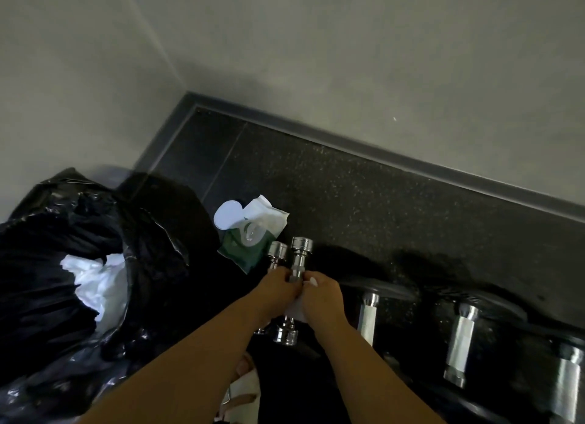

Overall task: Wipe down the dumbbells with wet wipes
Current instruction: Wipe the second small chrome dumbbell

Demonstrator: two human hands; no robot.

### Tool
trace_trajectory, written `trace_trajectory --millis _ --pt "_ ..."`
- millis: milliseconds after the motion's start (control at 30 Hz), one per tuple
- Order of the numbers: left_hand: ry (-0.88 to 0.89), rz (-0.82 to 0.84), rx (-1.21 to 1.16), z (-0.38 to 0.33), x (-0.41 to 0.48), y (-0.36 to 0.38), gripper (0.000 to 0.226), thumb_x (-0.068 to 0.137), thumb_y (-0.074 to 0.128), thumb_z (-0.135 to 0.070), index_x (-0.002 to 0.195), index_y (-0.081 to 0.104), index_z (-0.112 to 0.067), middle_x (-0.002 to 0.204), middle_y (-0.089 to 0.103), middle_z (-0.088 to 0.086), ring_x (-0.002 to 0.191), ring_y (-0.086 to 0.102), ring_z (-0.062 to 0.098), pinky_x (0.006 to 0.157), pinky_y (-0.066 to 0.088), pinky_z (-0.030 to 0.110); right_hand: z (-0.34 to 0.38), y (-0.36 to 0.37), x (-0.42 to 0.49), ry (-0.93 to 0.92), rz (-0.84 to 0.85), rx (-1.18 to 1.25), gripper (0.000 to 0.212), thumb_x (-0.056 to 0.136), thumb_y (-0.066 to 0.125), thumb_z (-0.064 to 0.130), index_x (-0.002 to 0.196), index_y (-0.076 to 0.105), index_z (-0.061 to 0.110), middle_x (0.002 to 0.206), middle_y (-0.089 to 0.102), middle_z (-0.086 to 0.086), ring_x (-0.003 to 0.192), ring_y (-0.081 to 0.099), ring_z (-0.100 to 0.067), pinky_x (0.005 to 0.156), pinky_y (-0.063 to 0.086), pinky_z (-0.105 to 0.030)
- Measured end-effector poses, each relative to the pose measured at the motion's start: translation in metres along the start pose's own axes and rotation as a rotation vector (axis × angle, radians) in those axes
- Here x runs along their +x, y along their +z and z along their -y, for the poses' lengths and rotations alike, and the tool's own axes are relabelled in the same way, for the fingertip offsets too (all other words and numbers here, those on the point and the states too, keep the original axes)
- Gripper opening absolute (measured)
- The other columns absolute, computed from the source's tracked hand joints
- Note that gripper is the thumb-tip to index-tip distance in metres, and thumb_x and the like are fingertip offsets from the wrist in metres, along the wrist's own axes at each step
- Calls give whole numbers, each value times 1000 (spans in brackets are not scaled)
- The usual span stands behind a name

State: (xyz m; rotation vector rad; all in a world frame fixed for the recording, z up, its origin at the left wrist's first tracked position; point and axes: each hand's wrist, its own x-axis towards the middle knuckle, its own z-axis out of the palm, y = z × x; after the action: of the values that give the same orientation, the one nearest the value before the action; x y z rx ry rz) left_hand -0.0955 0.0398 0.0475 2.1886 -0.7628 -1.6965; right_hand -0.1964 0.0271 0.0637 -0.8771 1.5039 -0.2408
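Dumbbells: small chrome dumbbell (294,284) mid-wipe, left hand (275,286) clasping its handle, right hand (323,297) pressing wipe (296,311) around it; larger dumbbells (459,344) seemingly pending.

gym corner | speckled rubber floor (364,202) | row of dumbbells (459,344)

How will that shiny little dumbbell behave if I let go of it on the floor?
The small chrome dumbbell has round ends, so it will probably roll on the flat floor. Solid metal suggests it is heavy for its size. The polished surface, being wiped with a wet wipe, may be slippery.
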Motion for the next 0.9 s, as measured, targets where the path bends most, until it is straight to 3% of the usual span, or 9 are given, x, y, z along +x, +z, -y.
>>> trace_trajectory --millis 167,300,467,633,767,900 --pt "-50 -6 23 16 33 10 28 94 52 -25 115 56 -7 110 63 17 100 64 29 88 54 44 -17 6 28 24 14 -26 23 93 46 6 105 67 6 73 56 0 72 54 -14 61 41 -25" --pt "-84 -10 39 35 57 17 26 93 53 -28 111 60 -11 110 63 16 99 63 27 91 52 46 -29 13 48 77 37 -36 27 95 45 6 112 65 9 78 59 0 81 57 -17 71 44 -27" --pt "-99 -17 26 44 74 26 24 96 53 -22 114 57 -6 105 64 14 96 61 24 82 48 32 -42 20 67 85 49 -80 27 95 45 5 114 64 2 111 65 -18 98 60 -26 85 47 -31" --pt "-141 -37 45 53 89 32 27 96 53 -17 120 53 -6 104 61 12 99 60 25 88 47 36 -55 26 84 130 64 -51 29 96 44 7 116 64 2 112 65 -18 96 58 -22 85 45 -29" --pt "-115 -61 112 53 96 31 28 95 49 -8 120 57 2 119 62 22 112 58 36 95 47 39 -61 30 99 196 81 -48 30 97 44 8 121 60 1 120 62 -21 111 59 -31 94 45 -33" --pt "-100 -65 114 54 99 31 27 94 48 -6 115 60 6 118 62 27 113 58 40 94 47 41 -63 33 107 263 93 17 31 97 45 5 124 58 2 122 61 -19 110 58 -30 95 44 -32"
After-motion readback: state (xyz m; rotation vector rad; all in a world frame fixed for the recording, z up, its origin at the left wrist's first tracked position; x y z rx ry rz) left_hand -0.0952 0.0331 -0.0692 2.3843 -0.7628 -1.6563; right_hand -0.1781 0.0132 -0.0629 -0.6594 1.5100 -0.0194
